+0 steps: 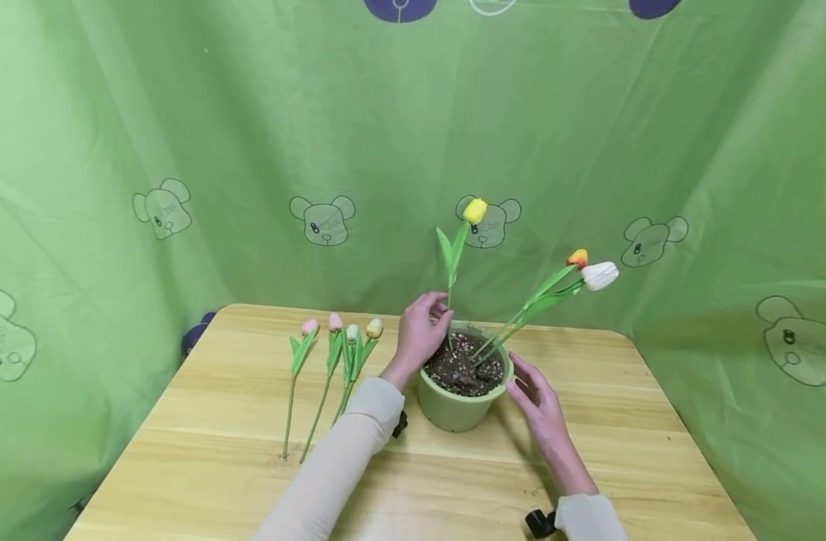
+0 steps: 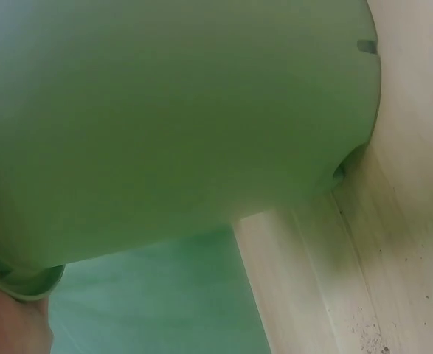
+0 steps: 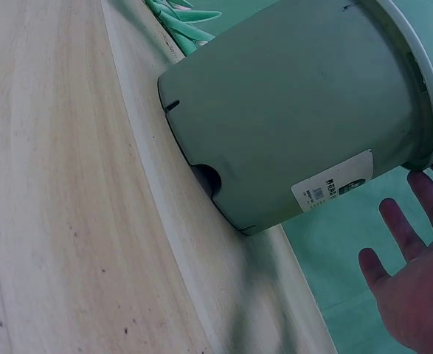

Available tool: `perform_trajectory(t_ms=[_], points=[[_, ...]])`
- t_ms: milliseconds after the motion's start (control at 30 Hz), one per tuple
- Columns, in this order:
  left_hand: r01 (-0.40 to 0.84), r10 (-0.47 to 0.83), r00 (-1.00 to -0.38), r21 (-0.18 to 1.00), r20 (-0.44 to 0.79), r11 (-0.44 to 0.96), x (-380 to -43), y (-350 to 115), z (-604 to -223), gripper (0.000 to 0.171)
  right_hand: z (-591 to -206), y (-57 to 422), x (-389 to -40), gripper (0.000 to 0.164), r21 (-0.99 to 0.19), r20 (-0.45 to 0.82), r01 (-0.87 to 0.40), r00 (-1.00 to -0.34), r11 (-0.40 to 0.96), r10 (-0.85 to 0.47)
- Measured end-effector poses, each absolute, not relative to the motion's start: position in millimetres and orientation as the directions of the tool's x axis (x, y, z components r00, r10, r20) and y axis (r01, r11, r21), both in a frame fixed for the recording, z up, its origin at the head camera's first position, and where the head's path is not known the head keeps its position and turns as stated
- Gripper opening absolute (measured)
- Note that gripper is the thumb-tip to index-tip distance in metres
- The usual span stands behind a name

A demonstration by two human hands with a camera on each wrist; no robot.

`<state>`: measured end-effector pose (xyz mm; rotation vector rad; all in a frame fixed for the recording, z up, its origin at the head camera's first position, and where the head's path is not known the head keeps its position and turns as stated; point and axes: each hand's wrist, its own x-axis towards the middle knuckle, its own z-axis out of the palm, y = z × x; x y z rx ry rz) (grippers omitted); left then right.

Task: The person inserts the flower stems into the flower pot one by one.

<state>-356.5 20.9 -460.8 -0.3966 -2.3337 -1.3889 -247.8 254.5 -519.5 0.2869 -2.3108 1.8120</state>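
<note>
A green plastic pot (image 1: 453,412) filled with dark soil (image 1: 463,364) stands on the wooden table. My left hand (image 1: 421,330) pinches the stem of a yellow artificial tulip (image 1: 476,211) over the pot's far left side, its lower end at the soil. Two more tulips, one white (image 1: 600,276) and one orange-red (image 1: 578,258), stand in the soil and lean right. At the pot's right rim my right hand (image 1: 543,402) rests its fingertips, the fingers spread and relaxed. In the right wrist view, the pot's side carries a white label (image 3: 334,181).
Left of the pot lie several loose tulips, among them pink ones (image 1: 310,327) and a pale yellow one (image 1: 374,328). Soil crumbs dot the tabletop (image 1: 629,421). A green patterned curtain (image 1: 385,150) hangs behind and beside the table.
</note>
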Motion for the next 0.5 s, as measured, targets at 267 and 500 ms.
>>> perform_trajectory(t_ms=[267,500], points=[[0.417,-0.006,-0.883,0.789,0.470,0.452,-355.1,20.6,-460.2,0.031,-521.6,255.1,-249.4,0.051,-0.927,0.300,-0.301,-0.953,0.225,-0.038],[0.396,-0.046,-0.897,0.846,0.439,0.357,-353.6,16.7,-461.0,0.029,-521.7,255.3,-249.2,0.052,-0.931,0.289,-0.290,-0.957,0.223,-0.039]])
